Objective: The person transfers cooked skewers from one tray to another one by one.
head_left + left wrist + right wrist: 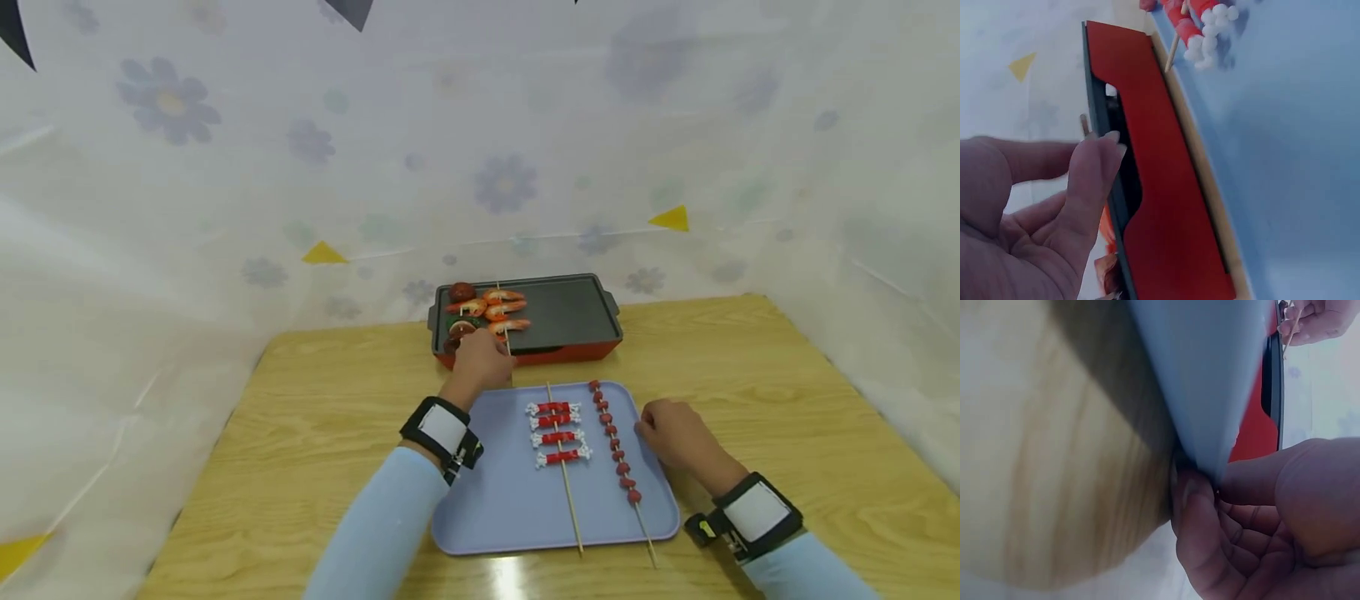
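At the front of the grill, my left hand (pixel 480 360) pinches the wooden stick (pixel 1084 124) of a shrimp skewer between thumb and fingers. The orange shrimp (pixel 507 310) on that skewer lie over the grill plate. My right hand (pixel 678 433) grips the right rim of a lilac tray (pixel 495 500), thumb and fingers on its edge, as the right wrist view shows. On the tray are a skewer of red pieces with white knobbed ends (pixel 562 457) and a skewer of small dark-red pieces (pixel 623 469). Their bare sticks point toward me.
The black-topped, red-sided grill (pixel 570 312) stands at the back of the wooden table (pixel 322 417). Brown, green and orange food pieces (pixel 462 292) sit on its left side, partly hidden by my left hand. A flowered white sheet (pixel 502 125) hangs behind and around the table.
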### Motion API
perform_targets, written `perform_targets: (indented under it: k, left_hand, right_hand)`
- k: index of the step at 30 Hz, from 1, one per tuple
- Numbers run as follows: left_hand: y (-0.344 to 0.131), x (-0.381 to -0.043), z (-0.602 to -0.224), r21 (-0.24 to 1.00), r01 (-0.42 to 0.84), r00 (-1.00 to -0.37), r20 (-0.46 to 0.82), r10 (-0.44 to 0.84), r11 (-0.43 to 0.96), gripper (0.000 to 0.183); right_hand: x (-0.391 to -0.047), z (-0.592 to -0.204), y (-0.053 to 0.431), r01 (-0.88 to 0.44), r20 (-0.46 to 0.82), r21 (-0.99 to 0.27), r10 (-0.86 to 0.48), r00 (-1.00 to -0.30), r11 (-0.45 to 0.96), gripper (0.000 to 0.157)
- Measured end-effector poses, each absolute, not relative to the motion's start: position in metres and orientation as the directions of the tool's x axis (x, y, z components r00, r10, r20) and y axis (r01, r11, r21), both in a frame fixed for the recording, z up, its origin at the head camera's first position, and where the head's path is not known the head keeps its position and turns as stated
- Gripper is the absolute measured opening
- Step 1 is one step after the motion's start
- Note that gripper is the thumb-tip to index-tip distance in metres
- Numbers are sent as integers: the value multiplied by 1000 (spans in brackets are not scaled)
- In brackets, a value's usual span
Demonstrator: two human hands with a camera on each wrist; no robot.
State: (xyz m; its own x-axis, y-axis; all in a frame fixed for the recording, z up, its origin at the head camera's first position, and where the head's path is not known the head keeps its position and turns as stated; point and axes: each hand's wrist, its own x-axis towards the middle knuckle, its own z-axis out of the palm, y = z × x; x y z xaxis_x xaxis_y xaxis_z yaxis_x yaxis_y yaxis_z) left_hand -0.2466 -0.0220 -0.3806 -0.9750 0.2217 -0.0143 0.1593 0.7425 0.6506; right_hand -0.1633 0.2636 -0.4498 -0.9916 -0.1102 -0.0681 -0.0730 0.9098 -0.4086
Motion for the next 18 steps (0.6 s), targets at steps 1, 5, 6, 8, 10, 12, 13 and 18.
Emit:
perform_targets:
  k: [1,5,6,8,10,12,13,18]
  left_hand:
    - [-22,-247,-382,656,164,-976,-3,219,737,53]
    - [-21,-247,-385,710,174,-976,32,215,683,44]
    - [-21,-247,-386,720,166,-977,25,213,674,44]
    - [-20,-247,-387,738,150,-978,12,209,658,44]
    - [-20,-247,-387,746,134,-980,0,201,652,44]
    - [-19,-248,-388,746,125,-982,-3,191,654,43]
    - [-19,-248,-388,746,117,-983,-7,184,656,43]
    - [-18,-250,-386,772,40,-990,-53,127,634,31]
  right_hand:
    - [-163,-449,264,-76,-67,-407,-112,-991,910,15]
    - [-165,-448,263,-78,-67,-414,-116,-991,907,15]
    - [-165,-448,263,-81,-65,-417,-119,-991,905,15]
    - [-166,-448,262,-85,-62,-419,-122,-991,904,15]
    - [-166,-449,262,-87,-59,-418,-123,-991,904,15]
    - [-166,-449,262,-85,-64,-418,-122,-990,905,16]
    - [-167,-450,262,-82,-69,-418,-121,-990,905,16]
    - [-169,-448,262,-68,-89,-411,-114,-989,909,15]
